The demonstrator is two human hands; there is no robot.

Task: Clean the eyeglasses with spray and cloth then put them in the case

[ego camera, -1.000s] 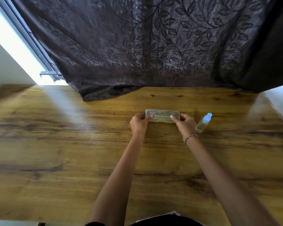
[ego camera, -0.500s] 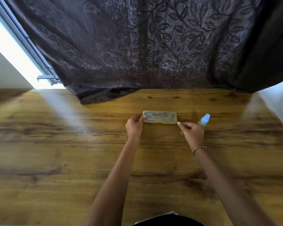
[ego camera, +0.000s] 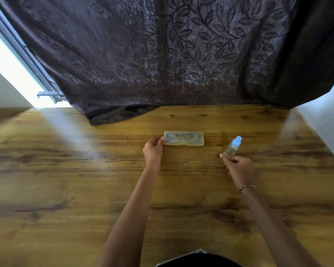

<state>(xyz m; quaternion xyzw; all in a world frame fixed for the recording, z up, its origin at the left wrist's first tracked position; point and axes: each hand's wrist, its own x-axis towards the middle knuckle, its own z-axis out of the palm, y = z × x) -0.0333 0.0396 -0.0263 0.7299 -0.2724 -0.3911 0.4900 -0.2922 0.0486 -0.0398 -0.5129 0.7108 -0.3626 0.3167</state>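
Eyeglasses (ego camera: 181, 138) show only dimly through the closed translucent case (ego camera: 198, 143), lying toward the table's (ego camera: 66, 189) far edge; the left hand (ego camera: 153, 151) pinches its left end. Curled fingers of the right hand (ego camera: 239, 167) hide the spray bottle's (ego camera: 232, 146) base, so I cannot tell whether they grip it.

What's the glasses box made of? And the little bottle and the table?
Case: probably cloudy see-through plastic; the glasses show faintly through it. Bottle: clear plastic, maybe glass, with a pale blue cap. Table: shiny wood or wood-look laminate, with grain lines and light glare.
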